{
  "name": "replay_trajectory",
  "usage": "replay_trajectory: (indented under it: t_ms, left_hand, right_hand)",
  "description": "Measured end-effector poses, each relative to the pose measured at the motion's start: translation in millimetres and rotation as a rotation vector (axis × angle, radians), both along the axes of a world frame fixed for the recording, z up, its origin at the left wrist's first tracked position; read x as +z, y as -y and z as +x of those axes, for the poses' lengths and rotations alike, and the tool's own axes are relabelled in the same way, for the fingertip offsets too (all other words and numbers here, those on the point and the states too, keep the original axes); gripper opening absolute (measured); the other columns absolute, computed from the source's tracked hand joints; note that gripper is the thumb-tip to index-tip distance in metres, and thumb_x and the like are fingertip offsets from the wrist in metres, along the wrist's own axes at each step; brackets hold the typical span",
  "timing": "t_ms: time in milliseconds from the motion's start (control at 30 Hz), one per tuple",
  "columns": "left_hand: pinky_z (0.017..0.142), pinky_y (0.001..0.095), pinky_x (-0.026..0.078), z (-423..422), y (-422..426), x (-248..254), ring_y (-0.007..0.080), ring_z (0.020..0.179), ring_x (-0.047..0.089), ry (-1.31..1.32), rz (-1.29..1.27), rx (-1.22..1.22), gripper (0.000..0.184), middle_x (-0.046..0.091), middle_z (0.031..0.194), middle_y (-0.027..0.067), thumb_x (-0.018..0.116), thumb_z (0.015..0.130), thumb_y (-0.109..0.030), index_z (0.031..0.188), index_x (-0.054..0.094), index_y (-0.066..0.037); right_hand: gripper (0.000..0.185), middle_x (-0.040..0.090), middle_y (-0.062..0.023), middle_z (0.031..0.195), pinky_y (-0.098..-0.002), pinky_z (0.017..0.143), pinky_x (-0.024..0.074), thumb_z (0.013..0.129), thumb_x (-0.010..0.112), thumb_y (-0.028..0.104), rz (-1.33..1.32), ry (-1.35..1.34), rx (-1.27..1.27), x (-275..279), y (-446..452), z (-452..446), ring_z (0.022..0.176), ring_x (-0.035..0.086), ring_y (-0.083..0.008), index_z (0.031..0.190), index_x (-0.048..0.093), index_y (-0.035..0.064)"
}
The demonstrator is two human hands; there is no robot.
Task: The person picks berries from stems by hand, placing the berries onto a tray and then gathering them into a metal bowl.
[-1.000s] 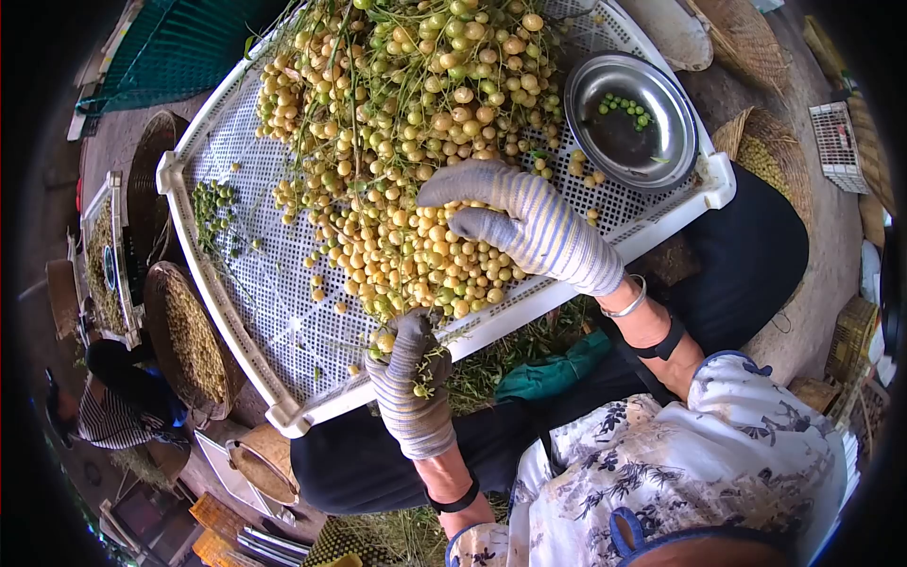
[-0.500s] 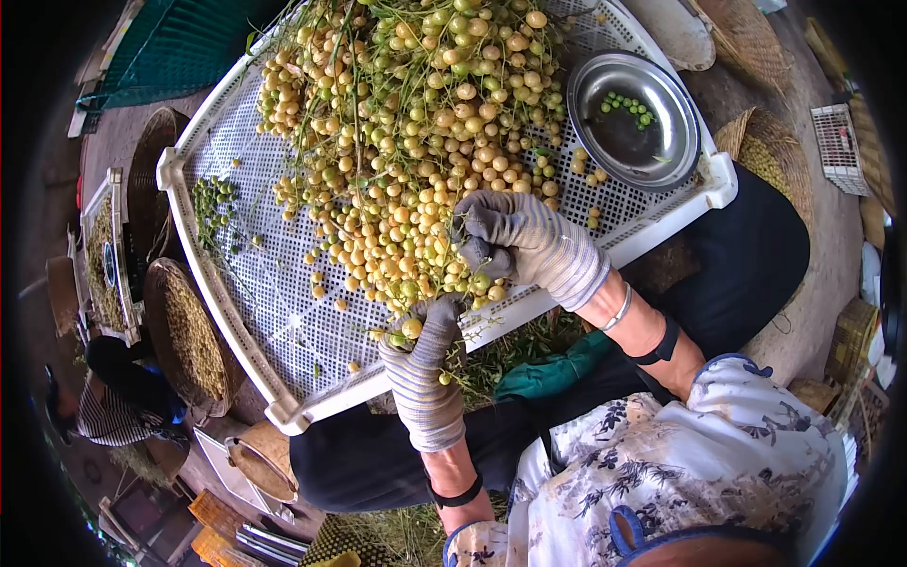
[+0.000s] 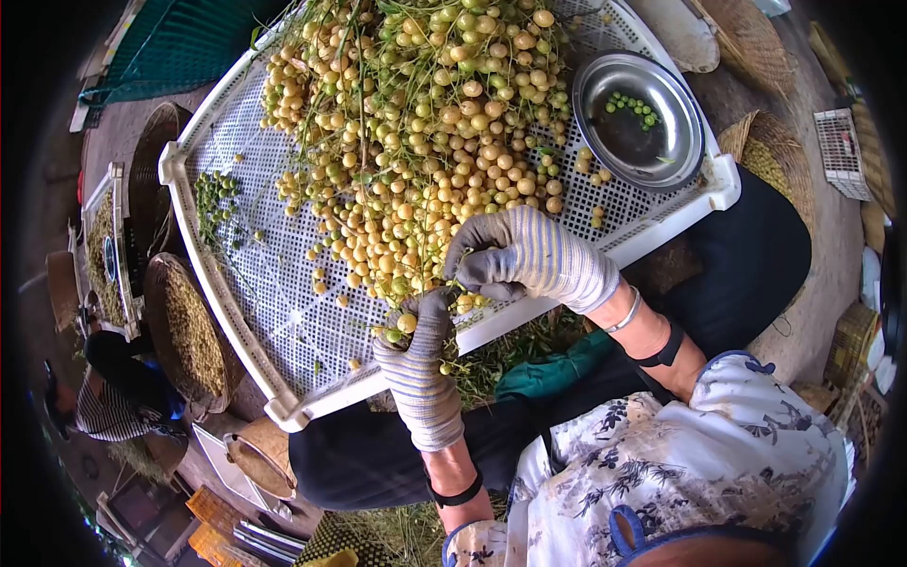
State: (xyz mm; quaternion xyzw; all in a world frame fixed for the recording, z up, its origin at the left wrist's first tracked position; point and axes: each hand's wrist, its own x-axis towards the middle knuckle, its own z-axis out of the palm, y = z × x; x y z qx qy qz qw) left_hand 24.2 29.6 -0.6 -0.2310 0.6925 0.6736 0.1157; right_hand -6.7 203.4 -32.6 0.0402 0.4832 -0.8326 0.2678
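Note:
A big heap of small round yellow-green fruits (image 3: 425, 142) on thin stems lies on a white perforated plastic tray (image 3: 274, 312). At the tray's near edge my gloved left hand (image 3: 420, 369) is closed round a fruit sprig (image 3: 406, 323), with fruits showing at its thumb and below the fingers. Just right of it, my gloved right hand (image 3: 539, 260) has its fingers pinched together close to the left fingertips. What lies between those fingers is hidden. A steel bowl (image 3: 680, 113) holding several small green fruits stands on the tray's right side.
Dark green fruits (image 3: 217, 203) lie in a small pile at the tray's left. A basket of yellowish fruits (image 3: 194, 331) stands beyond, near another person in a striped top (image 3: 109, 411). Another fruit-filled basket (image 3: 761, 161) is at right. Cut stems (image 3: 501, 364) lie beneath the tray.
My right hand has shifted slightly down, its fingers now closer to my left hand. The left hand has moved a little, still holding the sprig.

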Motion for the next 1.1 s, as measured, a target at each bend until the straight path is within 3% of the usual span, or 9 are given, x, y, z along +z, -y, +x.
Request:
replay_trajectory:
  t_ms: [167, 267, 433, 667, 767, 800, 900, 1033, 1100]
  left_hand:
    - [0.063, 0.0217, 0.041, 0, 7, 4, 0.0061, 0.067, 0.05, 0.073, 0.028, -0.024, 0.017, 0.059, 0.075, -0.0025, 0.068, 0.087, -0.017, 0.094, 0.067, -0.001]
    - [0.05, 0.0196, 0.035, -4, 0, 2, 0.0047, 0.056, 0.047, 0.047, 0.027, 0.011, 0.017, 0.055, 0.068, -0.0033, 0.067, 0.087, -0.015, 0.096, 0.067, 0.0]
    - [0.054, 0.0198, 0.041, 1, -5, 5, 0.0063, 0.064, 0.055, 0.054, 0.046, -0.032, 0.024, 0.064, 0.08, 0.0021, 0.063, 0.088, -0.013, 0.108, 0.062, 0.001]
    - [0.08, 0.028, 0.049, 18, 13, 5, 0.0144, 0.094, 0.06, 0.16, 0.182, -0.172, 0.024, 0.062, 0.104, 0.0073, 0.058, 0.09, -0.011, 0.111, 0.06, -0.001]
    - [0.082, 0.0306, 0.051, 31, 38, -30, 0.0157, 0.099, 0.059, -0.371, -0.221, -0.572, 0.026, 0.06, 0.109, 0.0073, 0.057, 0.089, -0.002, 0.115, 0.059, -0.002]
    - [0.078, 0.0298, 0.055, 35, 38, -31, 0.0177, 0.101, 0.059, -0.128, 0.159, -0.308, 0.035, 0.058, 0.111, 0.0083, 0.057, 0.085, 0.007, 0.119, 0.057, -0.003]
    - [0.072, 0.028, 0.057, 35, 38, -29, 0.0179, 0.101, 0.059, -0.642, -0.532, -0.631, 0.037, 0.058, 0.111, 0.0097, 0.056, 0.086, 0.007, 0.121, 0.056, -0.004]
    - [0.079, 0.0326, 0.058, 19, 7, 16, 0.0223, 0.107, 0.059, 0.213, 0.213, -0.191, 0.03, 0.055, 0.12, 0.0147, 0.052, 0.094, -0.004, 0.124, 0.055, -0.002]
    - [0.078, 0.0323, 0.059, 26, 7, 5, 0.0191, 0.107, 0.058, -0.014, 0.071, -0.335, 0.031, 0.052, 0.122, 0.0119, 0.052, 0.097, -0.013, 0.126, 0.053, -0.001]
  right_hand:
    - [0.02, 0.055, 0.0025, 0.063, -0.0175, 0.047, 0.0381, 0.093, 0.062, 0.021, -0.047, -0.006, -0.195, -7, -9, -4, 0.05, 0.047, -0.004, 0.094, 0.064, 0.0013]
    - [0.021, 0.063, -0.0045, 0.086, -0.03, 0.069, 0.0496, 0.085, 0.068, 0.018, 0.752, -0.694, -0.341, 2, -7, -11, 0.075, 0.059, -0.0164, 0.103, 0.065, 0.0074]
    - [0.03, 0.059, -0.0061, 0.104, -0.0365, 0.085, 0.0483, 0.076, 0.073, 0.02, 1.034, -1.016, -0.15, 36, 9, 0, 0.1, 0.055, -0.0256, 0.105, 0.068, 0.0136]
    - [0.025, 0.055, -0.0056, 0.116, -0.0415, 0.096, 0.0418, 0.075, 0.07, 0.02, 1.11, -1.048, -0.003, 13, 26, 4, 0.114, 0.049, -0.0282, 0.099, 0.066, 0.0121]
    - [0.029, 0.054, -0.0066, 0.119, -0.0434, 0.097, 0.0406, 0.076, 0.07, 0.021, 1.12, -1.136, 0.016, 10, 25, 7, 0.117, 0.049, -0.0288, 0.102, 0.064, 0.0118]
    - [0.031, 0.053, -0.0069, 0.121, -0.0449, 0.098, 0.0394, 0.076, 0.07, 0.02, 1.082, -1.14, 0.034, 12, 23, 7, 0.118, 0.049, -0.0284, 0.105, 0.063, 0.0121]
    - [0.026, 0.053, -0.0065, 0.122, -0.0453, 0.098, 0.0391, 0.077, 0.069, 0.017, 0.951, -1.141, -0.036, 7, 21, 4, 0.117, 0.049, -0.0275, 0.102, 0.063, 0.0118]
    - [0.02, 0.058, -0.0079, 0.111, -0.043, 0.094, 0.0411, 0.08, 0.066, 0.014, 0.644, -0.963, -0.16, -13, 20, 0, 0.106, 0.054, -0.0291, 0.1, 0.062, 0.0102]
    - [0.018, 0.059, -0.0078, 0.109, -0.042, 0.092, 0.0426, 0.083, 0.063, 0.011, 0.66, -0.983, -0.124, -8, 14, -2, 0.105, 0.055, -0.0295, 0.101, 0.063, 0.0106]
